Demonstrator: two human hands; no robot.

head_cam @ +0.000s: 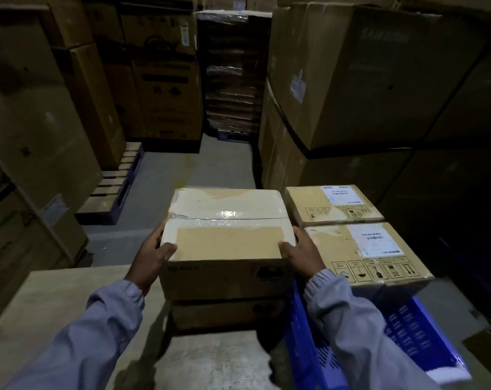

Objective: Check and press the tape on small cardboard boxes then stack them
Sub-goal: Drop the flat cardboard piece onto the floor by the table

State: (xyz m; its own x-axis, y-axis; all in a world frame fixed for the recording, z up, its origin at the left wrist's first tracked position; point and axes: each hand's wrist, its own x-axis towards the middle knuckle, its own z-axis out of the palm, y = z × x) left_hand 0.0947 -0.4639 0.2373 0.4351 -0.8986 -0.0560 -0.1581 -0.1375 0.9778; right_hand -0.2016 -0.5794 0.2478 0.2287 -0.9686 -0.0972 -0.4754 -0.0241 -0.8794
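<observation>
A small cardboard box [227,235] sits in the middle, its top seam covered by shiny clear tape [227,216]. It rests on another small box [224,312] below it. My left hand [154,251] grips its near left corner, thumb on top. My right hand [302,253] grips the near right corner the same way. To the right, two more small boxes lie side by side: a near one [351,254] with a white label and a far one [333,205].
A blue plastic pallet [407,333] carries the right-hand boxes. A flat cardboard surface [56,305] lies at lower left. Tall stacks of large cartons [351,80] wall both sides, with a concrete aisle [182,170] and a wooden pallet [112,187] ahead.
</observation>
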